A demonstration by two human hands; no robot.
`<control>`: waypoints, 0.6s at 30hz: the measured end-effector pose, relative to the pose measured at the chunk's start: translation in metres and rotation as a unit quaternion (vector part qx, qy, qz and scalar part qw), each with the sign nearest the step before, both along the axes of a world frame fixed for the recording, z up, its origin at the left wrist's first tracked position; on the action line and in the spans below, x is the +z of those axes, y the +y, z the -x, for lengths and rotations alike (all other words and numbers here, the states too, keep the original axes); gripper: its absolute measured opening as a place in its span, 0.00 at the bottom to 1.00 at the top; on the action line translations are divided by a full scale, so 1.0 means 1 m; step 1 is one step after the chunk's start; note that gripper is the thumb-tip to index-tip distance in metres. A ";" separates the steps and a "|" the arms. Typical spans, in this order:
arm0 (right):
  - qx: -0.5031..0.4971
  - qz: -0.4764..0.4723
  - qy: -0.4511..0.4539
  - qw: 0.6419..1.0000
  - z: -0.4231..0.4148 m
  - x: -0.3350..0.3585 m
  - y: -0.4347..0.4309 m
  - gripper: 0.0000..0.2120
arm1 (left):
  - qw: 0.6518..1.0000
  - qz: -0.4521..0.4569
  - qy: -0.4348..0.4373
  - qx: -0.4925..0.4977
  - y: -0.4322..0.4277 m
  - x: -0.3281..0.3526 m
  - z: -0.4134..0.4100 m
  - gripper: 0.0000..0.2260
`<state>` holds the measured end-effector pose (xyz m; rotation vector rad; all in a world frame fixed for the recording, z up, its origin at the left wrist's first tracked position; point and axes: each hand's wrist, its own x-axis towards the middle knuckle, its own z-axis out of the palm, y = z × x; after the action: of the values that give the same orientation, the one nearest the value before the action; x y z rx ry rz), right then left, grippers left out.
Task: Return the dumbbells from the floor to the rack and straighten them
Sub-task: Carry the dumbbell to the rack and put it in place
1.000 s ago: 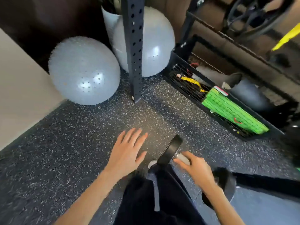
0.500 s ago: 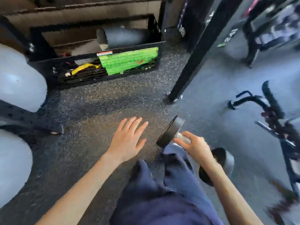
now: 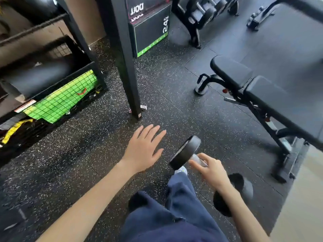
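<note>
From my remote seat, the biggest surface is the floor (image 3: 174,95), dark rubber matting flecked with white and laid in square tiles with thin seams. To the right stands a weight bench (image 3: 272,91) with smooth black padded cushions on an angled steel frame. On the left is a low storage shelf (image 3: 95,74) of black bars and wire mesh, with a bright green ribbed mat (image 3: 61,100) behind the grid. A square black steel post (image 3: 125,67) stands on the floor between them. Behind it sits a boxy black plyo block (image 3: 150,28) edged in green. Further back, at the top, is the dumbbell rack (image 3: 190,31), and blurred round-headed weights lie on it.

The dumbbell (image 3: 186,151) I am after is off the floor, low in front of a navy trouser leg (image 3: 178,206). It has flat, round black heads and a short metal handle. My right hand (image 3: 211,170) is curled round that handle, and the nearer head is partly hidden by the wrist. My left hand (image 3: 143,149) floats palm down above the matting, its fingers straight and slightly spread, gripping nothing.
</note>
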<state>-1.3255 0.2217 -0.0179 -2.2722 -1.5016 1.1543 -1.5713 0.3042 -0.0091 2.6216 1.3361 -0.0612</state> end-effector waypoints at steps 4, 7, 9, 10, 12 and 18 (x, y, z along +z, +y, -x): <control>-0.012 -0.021 0.000 1.000 -0.064 0.011 0.041 0.16 | 1.000 -0.009 0.005 -0.009 0.045 0.002 -0.061 0.26; -0.013 -0.036 -0.003 0.999 -0.106 0.025 0.074 0.15 | 0.999 -0.025 0.011 -0.017 0.078 0.007 -0.100 0.26; -0.007 -0.038 -0.022 0.999 -0.129 0.033 0.093 0.16 | 0.999 -0.028 0.004 -0.017 0.096 0.011 -0.121 0.26; -0.004 -0.038 -0.033 0.999 -0.140 0.036 0.101 0.17 | 1.000 -0.028 0.003 -0.014 0.105 0.012 -0.131 0.26; -0.002 -0.034 -0.046 0.998 -0.159 0.038 0.115 0.19 | 1.000 -0.027 0.005 -0.012 0.122 0.013 -0.149 0.26; -0.022 -0.015 -0.050 0.998 -0.194 0.024 0.171 0.20 | 1.000 -0.018 -0.012 -0.005 0.192 0.007 -0.193 0.26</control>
<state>-1.1314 0.3926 0.0062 -2.3630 -1.4857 1.0126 -1.3782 0.4960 -0.0021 2.6499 1.3292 -0.0063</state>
